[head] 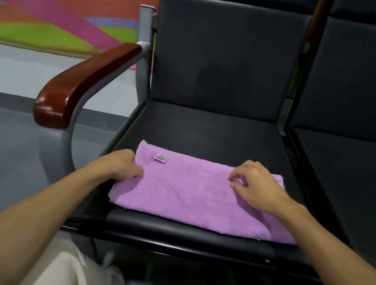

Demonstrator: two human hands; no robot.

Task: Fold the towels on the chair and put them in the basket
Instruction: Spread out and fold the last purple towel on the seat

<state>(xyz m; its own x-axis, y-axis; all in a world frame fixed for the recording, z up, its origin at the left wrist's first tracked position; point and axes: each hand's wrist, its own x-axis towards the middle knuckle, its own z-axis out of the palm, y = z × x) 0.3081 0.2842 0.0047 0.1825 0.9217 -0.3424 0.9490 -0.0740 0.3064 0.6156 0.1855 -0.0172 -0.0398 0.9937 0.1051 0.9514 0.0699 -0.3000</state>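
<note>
**A:** What carries the work?

**B:** The black chair (209, 131). The purple towel (193, 193) lies flat on the front of its seat, folded into a long band that runs from one grip to the other.

**A:** And the grips?

**B:** The left grip (125, 165) holds the towel's short end, with the thumb on top and the fingers curled at the edge. The right grip (259, 187) sits on the far end of the band with its fingers curled and their tips on the cloth. Whether it pinches a layer or only presses cannot be told.

**A:** How would the towel handle?

**B:** It looks like terry: light, soft and limp. It would likely sag between the grips if lifted by one point, and the pile should not slip. It is best taken by the two short ends or by corners, with all layers pinched together.

**A:** Anything smaller?

**B:** A small grey label (160, 158) lies just beyond the left grip, on the towel's back edge. The basket is not in view.
</note>
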